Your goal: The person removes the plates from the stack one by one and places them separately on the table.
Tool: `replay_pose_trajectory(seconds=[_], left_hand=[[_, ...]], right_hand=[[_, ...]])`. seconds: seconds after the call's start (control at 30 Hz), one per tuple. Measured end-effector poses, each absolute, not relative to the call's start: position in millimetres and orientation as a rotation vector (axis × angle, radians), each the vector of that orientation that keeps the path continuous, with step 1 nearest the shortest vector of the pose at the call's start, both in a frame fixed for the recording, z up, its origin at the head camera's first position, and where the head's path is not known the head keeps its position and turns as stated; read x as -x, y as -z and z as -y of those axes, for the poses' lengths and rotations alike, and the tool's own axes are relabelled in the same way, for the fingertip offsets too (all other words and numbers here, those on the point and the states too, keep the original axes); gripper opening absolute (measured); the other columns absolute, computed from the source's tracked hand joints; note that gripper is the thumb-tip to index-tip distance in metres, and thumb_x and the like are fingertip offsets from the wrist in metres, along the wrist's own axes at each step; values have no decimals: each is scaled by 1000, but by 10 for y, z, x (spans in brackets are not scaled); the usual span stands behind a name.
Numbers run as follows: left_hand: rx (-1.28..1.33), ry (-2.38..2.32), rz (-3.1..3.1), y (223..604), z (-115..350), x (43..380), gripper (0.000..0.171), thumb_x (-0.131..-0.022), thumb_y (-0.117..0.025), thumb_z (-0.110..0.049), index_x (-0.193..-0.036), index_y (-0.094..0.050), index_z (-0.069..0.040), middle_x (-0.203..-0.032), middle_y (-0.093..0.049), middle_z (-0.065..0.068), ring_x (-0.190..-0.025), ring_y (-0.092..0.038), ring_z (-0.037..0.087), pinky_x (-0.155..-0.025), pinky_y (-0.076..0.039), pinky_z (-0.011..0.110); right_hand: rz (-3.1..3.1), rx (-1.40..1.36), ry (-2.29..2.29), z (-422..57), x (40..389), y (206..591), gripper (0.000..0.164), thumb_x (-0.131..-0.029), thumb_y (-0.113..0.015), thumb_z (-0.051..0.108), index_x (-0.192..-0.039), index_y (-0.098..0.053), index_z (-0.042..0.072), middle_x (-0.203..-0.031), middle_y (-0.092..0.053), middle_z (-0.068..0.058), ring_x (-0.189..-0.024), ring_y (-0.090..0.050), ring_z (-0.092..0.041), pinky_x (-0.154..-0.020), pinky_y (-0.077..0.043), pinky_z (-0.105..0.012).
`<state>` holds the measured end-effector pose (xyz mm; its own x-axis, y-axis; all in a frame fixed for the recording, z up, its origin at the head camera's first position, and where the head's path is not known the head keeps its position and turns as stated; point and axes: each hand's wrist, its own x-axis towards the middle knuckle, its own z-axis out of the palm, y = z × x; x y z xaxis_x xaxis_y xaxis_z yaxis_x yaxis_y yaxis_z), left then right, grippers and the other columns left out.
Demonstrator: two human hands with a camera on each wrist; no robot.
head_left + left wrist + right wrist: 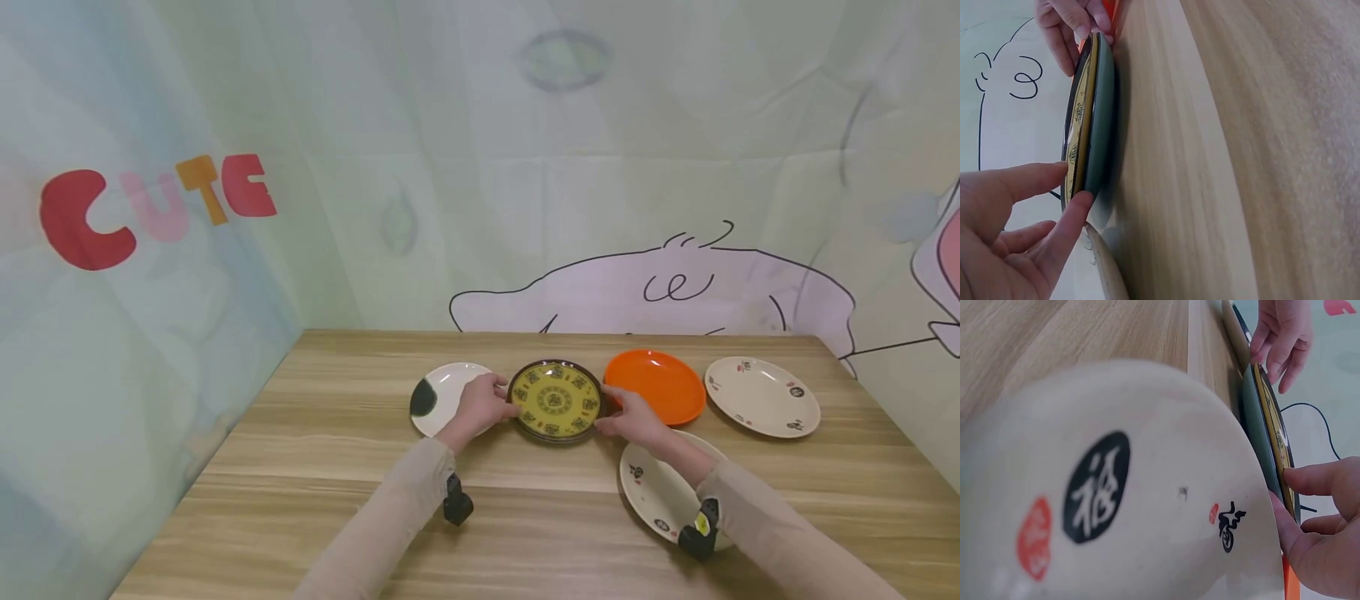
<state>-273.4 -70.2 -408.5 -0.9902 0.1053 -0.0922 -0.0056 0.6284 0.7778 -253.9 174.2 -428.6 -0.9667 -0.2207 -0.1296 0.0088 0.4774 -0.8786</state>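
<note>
A yellow plate (555,402) with a dark rim and printed figures lies in the middle of the table. From the side, the left wrist view shows a green plate (1102,119) right under it. My left hand (483,406) pinches the left edge of this stack, thumb and finger at the rim. Opposite, my right hand (636,418) holds the right edge in the same way. Beside the left hand is a white plate (453,392) with a dark patch, partly covered by that hand. An orange plate (660,385) lies just beyond the right hand.
A cream plate (763,398) with small prints lies at the far right. Another cream plate (651,487) sits under the right forearm, close to the right wrist camera. All rest on a wooden table (525,517), with a printed curtain (360,167) behind.
</note>
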Motion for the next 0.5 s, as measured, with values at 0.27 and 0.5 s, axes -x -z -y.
replay_pose_trajectory(seconds=[0.27,0.5], left_hand=[[-109,-1177,-2824,4123,668,2776,54,-65,-77,-8,-113,-56,6,-93,-64,12,-64,-60,13,-68,-51,25],[-82,-1105,-2901,4148,607,2799,47,-64,-78,-9,-105,-61,4,-90,-64,11,-77,-59,20,-78,-49,33]], right_hand=[[-2496,164,1490,-1733,2549,4296,70,-79,-63,-3,-137,-25,-11,-123,-46,-31,-70,-58,-12,-66,-53,-28],[-2490,162,1502,-1727,2528,4284,69,-79,-62,-4,-137,-25,-12,-123,-46,-31,-71,-58,-13,-67,-53,-28]])
